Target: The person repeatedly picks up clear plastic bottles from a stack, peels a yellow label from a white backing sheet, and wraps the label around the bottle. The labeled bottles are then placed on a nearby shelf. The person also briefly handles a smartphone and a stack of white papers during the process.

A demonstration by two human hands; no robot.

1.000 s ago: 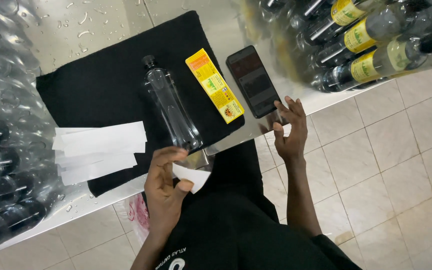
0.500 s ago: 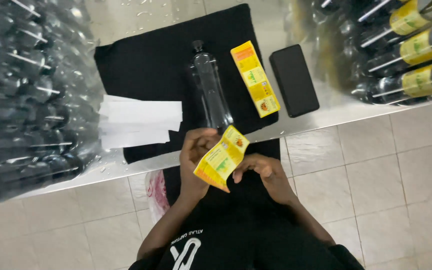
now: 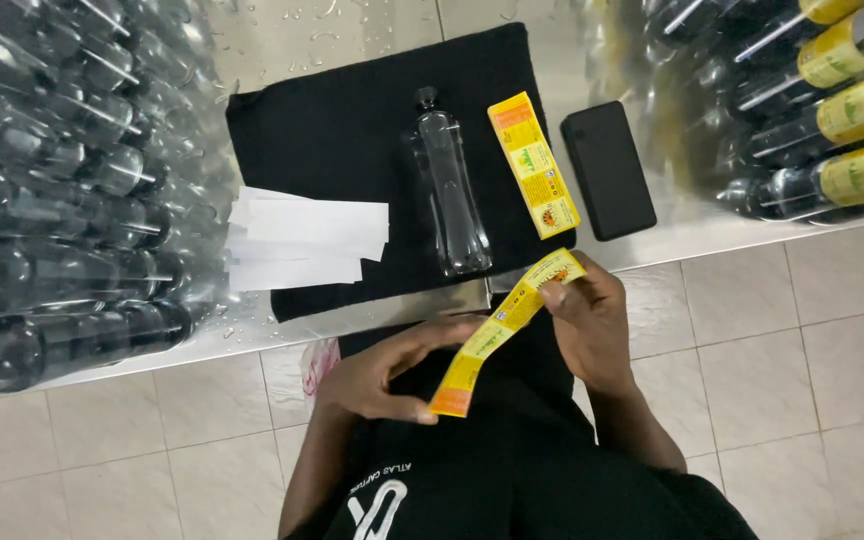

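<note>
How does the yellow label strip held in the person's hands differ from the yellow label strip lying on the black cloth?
The held yellow label strip is off the table, stretched between the left hand and right hand; the yellow label strip on the black cloth lies untouched. The held one bends slightly along its length; the other lies flat. The held one slants up to the right, the other down to the right. Both are long, yellow and orange, with printing.

We are looking through a single head-worn camera, pointing almost straight down from above the person's chest. We are taking the black cloth [image 3: 352, 130] on the steel counter as our landmark: it is lying toward the top of the frame, fairly near, with tiled floor showing below it. No second view is sharing this scene with us.
</note>
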